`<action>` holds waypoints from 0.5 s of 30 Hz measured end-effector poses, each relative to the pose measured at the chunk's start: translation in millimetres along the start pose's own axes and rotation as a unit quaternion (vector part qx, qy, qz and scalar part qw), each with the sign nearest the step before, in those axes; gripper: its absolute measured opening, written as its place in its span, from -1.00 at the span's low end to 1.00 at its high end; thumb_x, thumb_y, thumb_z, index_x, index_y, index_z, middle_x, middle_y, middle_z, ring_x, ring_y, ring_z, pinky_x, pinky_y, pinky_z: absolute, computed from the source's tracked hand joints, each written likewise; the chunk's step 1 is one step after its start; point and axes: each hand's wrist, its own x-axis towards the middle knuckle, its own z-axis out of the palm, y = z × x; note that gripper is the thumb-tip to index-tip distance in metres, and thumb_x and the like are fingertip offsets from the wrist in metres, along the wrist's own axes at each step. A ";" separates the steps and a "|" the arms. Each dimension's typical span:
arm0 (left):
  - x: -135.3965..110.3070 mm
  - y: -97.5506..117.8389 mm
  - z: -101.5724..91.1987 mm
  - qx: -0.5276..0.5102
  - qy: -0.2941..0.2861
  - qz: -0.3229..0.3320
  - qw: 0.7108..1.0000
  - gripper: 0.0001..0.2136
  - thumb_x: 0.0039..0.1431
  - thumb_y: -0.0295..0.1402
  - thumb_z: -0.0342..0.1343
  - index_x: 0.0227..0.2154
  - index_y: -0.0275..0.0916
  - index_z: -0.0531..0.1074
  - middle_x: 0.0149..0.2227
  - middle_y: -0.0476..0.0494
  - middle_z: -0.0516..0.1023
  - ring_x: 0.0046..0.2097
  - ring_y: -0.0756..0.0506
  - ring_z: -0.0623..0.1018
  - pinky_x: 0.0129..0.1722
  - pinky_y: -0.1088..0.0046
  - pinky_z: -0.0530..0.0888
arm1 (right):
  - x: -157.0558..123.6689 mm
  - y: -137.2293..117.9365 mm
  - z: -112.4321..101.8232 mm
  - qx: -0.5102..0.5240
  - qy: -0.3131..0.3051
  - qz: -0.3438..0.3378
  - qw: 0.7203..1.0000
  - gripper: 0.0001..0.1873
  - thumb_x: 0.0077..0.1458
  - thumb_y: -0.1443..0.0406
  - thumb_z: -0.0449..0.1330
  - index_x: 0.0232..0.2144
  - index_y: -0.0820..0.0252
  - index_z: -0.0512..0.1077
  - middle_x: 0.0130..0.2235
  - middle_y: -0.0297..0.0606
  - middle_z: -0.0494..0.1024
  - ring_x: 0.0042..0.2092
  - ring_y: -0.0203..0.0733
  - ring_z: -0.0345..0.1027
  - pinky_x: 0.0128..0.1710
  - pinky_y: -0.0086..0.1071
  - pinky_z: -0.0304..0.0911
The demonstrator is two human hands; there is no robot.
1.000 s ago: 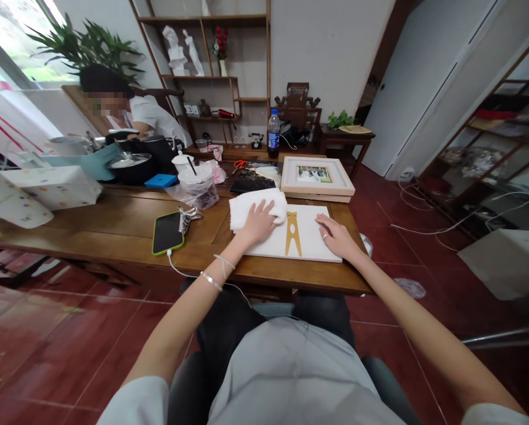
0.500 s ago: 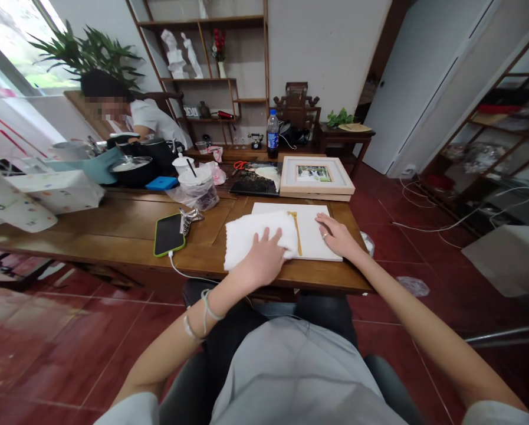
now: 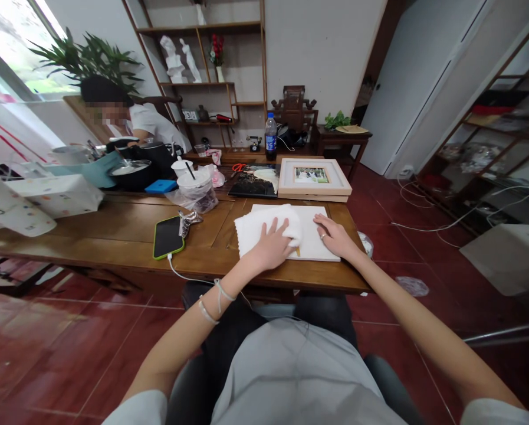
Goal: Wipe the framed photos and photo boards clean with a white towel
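My left hand [image 3: 270, 245] lies with spread fingers on a white towel [image 3: 252, 231], pressing it down. Under the towel is a flat white board [image 3: 309, 227], partly covered. Just a small end of a yellowish-brown strip [image 3: 298, 251] shows at the towel's lower right edge. My right hand [image 3: 335, 236], a ring on one finger, rests open on the board's right side with its fingers stretched out. Both hands are at the front of the wooden table [image 3: 215, 248].
Behind the board lie a framed picture [image 3: 312, 175] and a dark panel [image 3: 252, 182]. A bottle [image 3: 270, 139] stands at the back. Left are a charging phone [image 3: 167, 237], a bagged drink cup [image 3: 196, 186] and a tissue box [image 3: 58, 192]. Another person [image 3: 151, 121] sits at the far left.
My left hand has slid the towel to the right over the board, covering most of the brownish strip. My right hand has stayed on the board's right side.
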 end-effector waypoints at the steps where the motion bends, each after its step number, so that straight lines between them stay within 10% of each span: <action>1: 11.0 -6.6 3.0 0.000 0.014 0.001 1.000 -0.63 0.34 -0.22 -0.18 -0.01 -0.27 0.42 0.35 -0.30 -0.09 0.33 -0.41 -0.09 0.22 -0.15 0.00 | 0.0 -0.9 -0.4 -0.002 -0.001 0.001 1.000 -0.61 0.14 0.36 0.00 0.00 0.25 0.41 0.16 -0.05 0.37 0.23 -0.03 0.15 0.25 -0.05 0.02; 8: 61.8 -38.0 13.9 0.026 0.089 -0.004 0.996 -0.59 0.32 -0.15 -0.17 0.03 -0.26 0.41 0.34 -0.25 -0.02 0.33 -0.36 -0.03 0.24 -0.06 -0.02 | 0.1 -4.9 -3.0 0.007 -0.011 0.011 1.000 -0.61 0.13 0.37 0.00 -0.01 0.22 0.42 0.16 -0.09 0.36 0.24 -0.04 0.14 0.27 -0.06 -0.01; 15: 45.6 -12.7 16.1 0.065 0.096 -0.045 0.992 -0.66 0.30 -0.31 -0.12 0.03 -0.27 0.43 0.32 -0.27 0.04 0.30 -0.38 0.06 0.22 -0.08 0.07 | 0.2 -1.0 0.2 0.009 -0.003 0.006 1.000 -0.60 0.12 0.36 0.01 0.00 0.23 0.41 0.16 -0.08 0.36 0.24 -0.05 0.14 0.26 -0.07 0.01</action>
